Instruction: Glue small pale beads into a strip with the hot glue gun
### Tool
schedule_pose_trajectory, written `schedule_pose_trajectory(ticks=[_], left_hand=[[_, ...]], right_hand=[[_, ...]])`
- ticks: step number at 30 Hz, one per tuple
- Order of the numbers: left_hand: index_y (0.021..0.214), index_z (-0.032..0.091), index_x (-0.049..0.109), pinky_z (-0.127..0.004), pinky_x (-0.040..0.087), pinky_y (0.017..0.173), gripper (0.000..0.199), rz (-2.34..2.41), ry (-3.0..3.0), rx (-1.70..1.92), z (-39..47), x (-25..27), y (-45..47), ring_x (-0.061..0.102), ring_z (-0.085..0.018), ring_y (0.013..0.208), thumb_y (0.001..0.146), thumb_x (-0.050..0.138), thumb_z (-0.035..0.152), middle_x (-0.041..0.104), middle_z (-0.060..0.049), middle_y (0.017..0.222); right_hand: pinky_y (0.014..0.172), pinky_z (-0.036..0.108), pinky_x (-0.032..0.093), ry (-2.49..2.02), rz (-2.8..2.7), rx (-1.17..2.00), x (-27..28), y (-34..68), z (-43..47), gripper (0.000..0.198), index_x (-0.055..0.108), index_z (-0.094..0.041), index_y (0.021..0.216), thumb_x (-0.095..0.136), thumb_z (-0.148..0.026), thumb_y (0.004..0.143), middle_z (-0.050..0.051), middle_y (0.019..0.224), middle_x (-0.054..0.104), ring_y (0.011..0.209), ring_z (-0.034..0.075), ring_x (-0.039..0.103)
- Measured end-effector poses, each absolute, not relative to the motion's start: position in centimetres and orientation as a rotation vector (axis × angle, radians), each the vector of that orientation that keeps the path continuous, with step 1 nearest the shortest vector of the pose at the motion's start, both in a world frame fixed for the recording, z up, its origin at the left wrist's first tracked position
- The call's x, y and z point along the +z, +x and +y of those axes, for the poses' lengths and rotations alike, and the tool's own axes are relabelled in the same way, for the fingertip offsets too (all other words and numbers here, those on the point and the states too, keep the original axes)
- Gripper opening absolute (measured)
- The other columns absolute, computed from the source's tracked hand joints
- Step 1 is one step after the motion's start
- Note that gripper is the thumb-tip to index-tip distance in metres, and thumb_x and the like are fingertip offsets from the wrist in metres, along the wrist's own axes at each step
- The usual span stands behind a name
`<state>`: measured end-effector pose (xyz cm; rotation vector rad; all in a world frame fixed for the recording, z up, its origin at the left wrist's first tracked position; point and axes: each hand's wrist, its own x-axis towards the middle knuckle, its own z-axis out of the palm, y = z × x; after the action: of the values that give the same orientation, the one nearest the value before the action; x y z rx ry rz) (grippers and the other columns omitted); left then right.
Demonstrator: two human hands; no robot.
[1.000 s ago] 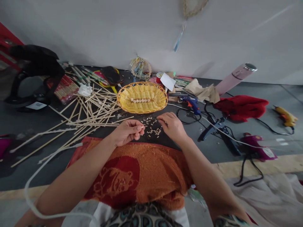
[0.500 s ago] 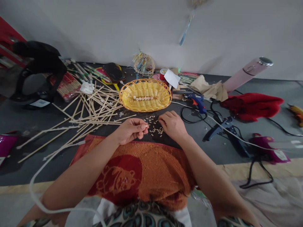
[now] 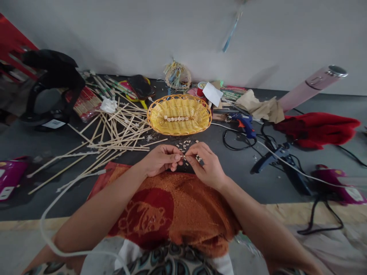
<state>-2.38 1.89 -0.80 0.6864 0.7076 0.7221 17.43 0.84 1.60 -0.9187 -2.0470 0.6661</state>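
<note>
Between thumb and finger, my left hand pinches a small pale wooden piece. My right hand meets it, thumb and forefinger pinched at the same spot; whether it grips a second piece is too small to tell. Short cut wooden bits lie scattered on the dark table just beyond and partly under both hands. Behind them stands a yellow woven basket, with a short row of joined little wooden pieces in it. An orange and red towel lies under my forearms.
Many thin wooden sticks spread at the left. On the right lie a blue glue gun, blue-handled cutters, a red cloth and a pink flask. A white cable passes over my left arm.
My right hand has moved left from the scattered bits to meet my left hand, fingertips together. My left hand keeps its small piece. The view has shifted slightly.
</note>
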Motion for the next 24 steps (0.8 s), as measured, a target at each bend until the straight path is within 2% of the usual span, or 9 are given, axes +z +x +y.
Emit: schedule_pose_trajectory(ticks=[24], left_hand=[[0.073, 0.01, 0.067, -0.017, 0.045, 0.045, 0.023, 0.717, 0.719, 0.651, 1.79, -0.55, -2.33, 0.055, -0.006, 0.045, 0.069, 0.08, 0.028, 0.069, -0.005, 0.065]], right_hand=[[0.082, 0.037, 0.05, -0.901, -2.059, 0.754, 1.49, 17.77, 0.93, 0.011, 0.061, -0.023, 0.095, 0.051, -0.019, 0.092, 0.005, 0.09, 0.063, 0.089, 0.019, 0.06]])
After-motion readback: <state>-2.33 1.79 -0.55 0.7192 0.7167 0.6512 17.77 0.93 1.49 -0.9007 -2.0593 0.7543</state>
